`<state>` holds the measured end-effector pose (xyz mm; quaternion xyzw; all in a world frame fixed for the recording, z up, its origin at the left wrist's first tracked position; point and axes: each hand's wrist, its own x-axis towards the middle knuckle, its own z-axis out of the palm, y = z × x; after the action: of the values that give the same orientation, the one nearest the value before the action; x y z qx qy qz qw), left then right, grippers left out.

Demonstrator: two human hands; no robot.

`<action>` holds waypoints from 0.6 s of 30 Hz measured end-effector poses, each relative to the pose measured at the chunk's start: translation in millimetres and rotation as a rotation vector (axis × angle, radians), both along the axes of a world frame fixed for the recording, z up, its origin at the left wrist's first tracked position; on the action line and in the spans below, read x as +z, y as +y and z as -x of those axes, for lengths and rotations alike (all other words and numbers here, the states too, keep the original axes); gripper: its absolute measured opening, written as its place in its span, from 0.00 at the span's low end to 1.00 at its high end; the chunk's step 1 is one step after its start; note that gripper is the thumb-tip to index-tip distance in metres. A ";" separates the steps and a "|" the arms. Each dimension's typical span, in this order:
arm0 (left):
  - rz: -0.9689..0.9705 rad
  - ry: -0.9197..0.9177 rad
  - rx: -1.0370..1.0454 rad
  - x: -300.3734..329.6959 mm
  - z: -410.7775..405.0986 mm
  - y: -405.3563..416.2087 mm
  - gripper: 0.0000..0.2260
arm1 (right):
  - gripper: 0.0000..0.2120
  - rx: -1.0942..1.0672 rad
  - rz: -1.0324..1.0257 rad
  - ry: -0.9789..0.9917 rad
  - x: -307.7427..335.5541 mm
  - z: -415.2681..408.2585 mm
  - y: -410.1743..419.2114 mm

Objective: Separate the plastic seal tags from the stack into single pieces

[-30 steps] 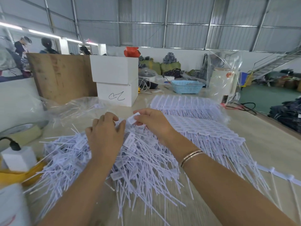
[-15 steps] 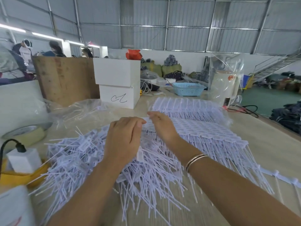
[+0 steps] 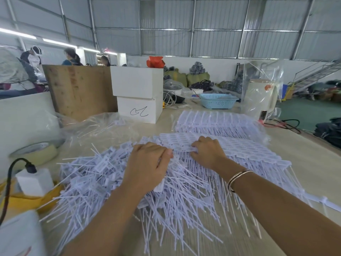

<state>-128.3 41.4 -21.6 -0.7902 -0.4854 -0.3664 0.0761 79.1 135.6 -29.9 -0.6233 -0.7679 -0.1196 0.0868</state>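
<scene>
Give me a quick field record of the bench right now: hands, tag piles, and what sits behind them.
left hand: fingers curled, gripping tags at the near edge of the joined stack
right hand: fingers curled on the same strip of tags, bracelets on the wrist
joined stack: ordered rows still attached, under and right of the right hand
loose pile: single tags in a heap, left and near side
second stack: further back, in clear plastic
white boxes: two stacked, behind the piles
blue basket: right of the boxes
tape roll: far left
</scene>
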 end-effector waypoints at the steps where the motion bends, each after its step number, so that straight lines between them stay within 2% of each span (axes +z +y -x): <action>1: 0.006 -0.001 -0.002 -0.9 0.3 0.6 0.30 | 0.20 -0.006 0.033 0.036 1.8 -0.2 1.2; 4: 0.013 -0.021 -0.016 -2.8 0.3 1.8 0.30 | 0.14 -0.022 0.176 0.255 13.1 -5.3 3.4; 5: 0.011 -0.024 -0.019 -3.3 0.1 2.5 0.30 | 0.17 -0.030 0.212 0.325 17.3 -7.1 3.4; 7: -0.002 -0.033 -0.022 -4.5 0.5 3.5 0.29 | 0.21 -0.042 0.227 0.347 24.2 -8.9 3.4; 9: -0.014 -0.056 -0.030 -5.5 0.9 3.5 0.28 | 0.17 -0.049 0.233 0.303 31.1 -10.0 2.1; 12: -0.028 -0.110 -0.042 -6.1 0.6 2.8 0.28 | 0.13 -0.096 0.200 0.347 47.6 -9.7 0.1; 16: -0.030 -0.197 -0.060 -5.5 -0.6 2.1 0.28 | 0.08 -0.011 0.135 0.597 64.3 -11.3 1.0; 18: -0.026 -0.246 -0.077 -4.3 -0.2 1.2 0.28 | 0.11 0.027 0.036 0.681 69.3 -9.5 -0.2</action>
<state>-128.1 42.6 -26.0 -0.7562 -0.4557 -0.4694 0.0122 88.6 135.4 39.4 -0.6188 -0.7050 0.1099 0.3288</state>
